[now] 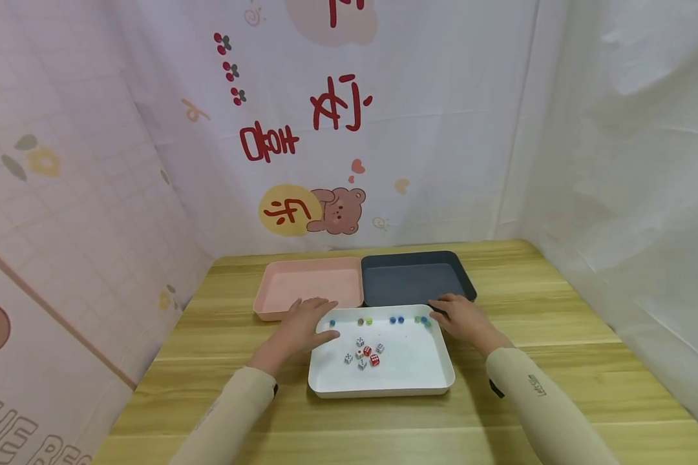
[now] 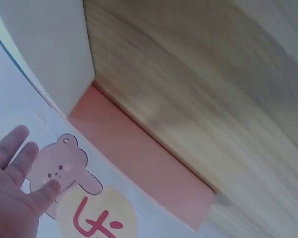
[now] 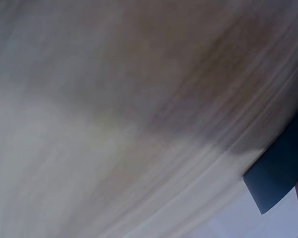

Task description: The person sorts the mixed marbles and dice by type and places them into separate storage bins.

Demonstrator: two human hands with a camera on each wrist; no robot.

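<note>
A white tray (image 1: 410,374) sits between my two hands. Several white and red dice (image 1: 368,351) lie grouped left of its middle, and several small coloured glass marbles (image 1: 397,320) line its far side. My left hand (image 1: 302,328) hovers at the tray's far left corner, fingers extended and thumb apart; whether it touches the rim I cannot tell. In the left wrist view, its spread fingers (image 2: 19,153) hold nothing. Over the far right corner is my right hand (image 1: 465,320), fingers reaching inward with nothing seen in them. The right wrist view catches only a sliver of it.
Behind the white tray stand a pink tray (image 1: 317,276) on the left and a dark blue-grey tray (image 1: 415,278) on the right, side by side. All rest on a wood-grain table (image 1: 535,310). Printed white cloth (image 1: 430,129) hangs behind and along both sides.
</note>
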